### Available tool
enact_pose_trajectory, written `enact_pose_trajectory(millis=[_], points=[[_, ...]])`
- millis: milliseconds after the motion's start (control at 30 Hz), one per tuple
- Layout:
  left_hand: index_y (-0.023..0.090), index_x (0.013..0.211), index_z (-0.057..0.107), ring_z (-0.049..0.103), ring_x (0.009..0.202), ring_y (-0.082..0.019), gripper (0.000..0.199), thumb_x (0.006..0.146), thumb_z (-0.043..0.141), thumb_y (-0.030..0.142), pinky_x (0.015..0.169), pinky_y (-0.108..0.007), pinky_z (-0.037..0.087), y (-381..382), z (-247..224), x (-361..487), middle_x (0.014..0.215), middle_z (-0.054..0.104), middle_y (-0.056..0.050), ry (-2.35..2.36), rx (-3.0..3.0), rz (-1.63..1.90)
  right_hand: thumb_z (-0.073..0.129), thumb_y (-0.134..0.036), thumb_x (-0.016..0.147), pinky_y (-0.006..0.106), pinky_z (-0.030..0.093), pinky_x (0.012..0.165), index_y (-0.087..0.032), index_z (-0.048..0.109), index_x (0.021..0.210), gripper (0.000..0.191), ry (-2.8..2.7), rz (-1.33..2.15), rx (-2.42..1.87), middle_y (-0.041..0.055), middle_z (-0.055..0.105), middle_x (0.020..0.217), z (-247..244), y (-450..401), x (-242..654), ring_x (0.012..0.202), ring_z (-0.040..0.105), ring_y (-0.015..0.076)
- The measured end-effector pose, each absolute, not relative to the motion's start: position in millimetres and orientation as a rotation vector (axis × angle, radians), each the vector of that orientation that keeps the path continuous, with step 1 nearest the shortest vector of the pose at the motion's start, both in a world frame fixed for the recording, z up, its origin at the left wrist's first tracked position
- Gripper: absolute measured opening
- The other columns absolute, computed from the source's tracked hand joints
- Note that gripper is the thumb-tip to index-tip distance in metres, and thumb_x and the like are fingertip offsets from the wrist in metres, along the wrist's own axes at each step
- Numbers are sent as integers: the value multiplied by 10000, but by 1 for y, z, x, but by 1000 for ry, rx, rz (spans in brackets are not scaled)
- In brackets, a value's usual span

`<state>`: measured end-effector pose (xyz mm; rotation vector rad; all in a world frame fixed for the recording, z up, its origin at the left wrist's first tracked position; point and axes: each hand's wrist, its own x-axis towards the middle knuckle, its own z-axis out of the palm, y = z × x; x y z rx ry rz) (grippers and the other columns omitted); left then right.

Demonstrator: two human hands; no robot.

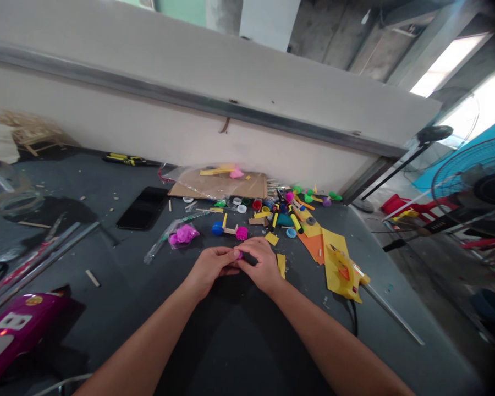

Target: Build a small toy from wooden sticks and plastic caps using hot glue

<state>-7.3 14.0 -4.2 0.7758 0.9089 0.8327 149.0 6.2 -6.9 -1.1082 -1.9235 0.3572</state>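
The left hand point(212, 265) and the right hand point(260, 264) meet just above the middle of the dark grey table point(119, 264), drawn close together with the fingers curled. The left fingertips press against a small magenta plastic piece point(239, 254), and the right hand pinches a small dark piece point(251, 259) that touches it; the fingers hide most of both.

Just beyond the hands lies a wooden-stick frame point(230, 230) with a blue round cap point(218, 228) at one end and a pink toothed wheel point(241, 233) at the other. To its left is a clear plastic bag of pink pieces point(183, 235). Right of the hands, a narrow yellow card strip point(281, 265) lies near a large yellow sheet point(338, 269) and an orange card scrap point(313, 247).

Toward the table's far edge are a brown cardboard sheet point(218, 185) and many coloured bottle caps point(264, 206). A black smartphone point(142, 208) lies left of them, and a magenta toy car body point(18, 330) sits at the near left corner.
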Motion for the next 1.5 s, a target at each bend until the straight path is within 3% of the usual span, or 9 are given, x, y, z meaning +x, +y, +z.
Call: enact_pose_trajectory(millis=[533,733,1033,1500], points=[[96,803,685,635,695,-154,293,714,680,375,661,-289,544,15,-6,-7,741,688,-94,892,710,873,617,-277,791,387,436,853,-257,665,937,155,-1882,330,-1137,26,694,884,-6,8,153,914,583,202],[97,804,691,630,679,-141,247,701,700,322,672,-272,535,15,-6,-8,719,687,-81,876,727,851,622,-252,770,379,437,849,-252,654,954,187,-1885,344,-1156,26,686,893,-6,7,152,914,571,199],[92,781,685,632,683,-147,272,730,667,359,678,-285,530,14,-6,-8,716,685,-84,870,752,830,608,-228,777,356,435,841,-238,656,875,110,-1876,330,-1137,14,691,850,-4,7,151,890,566,186],[106,838,688,609,693,-130,280,716,681,358,673,-278,539,14,-5,-7,734,664,-59,872,767,844,646,-273,776,375,432,856,-264,675,976,202,-1898,394,-1149,8,703,903,-9,8,152,917,559,205]])
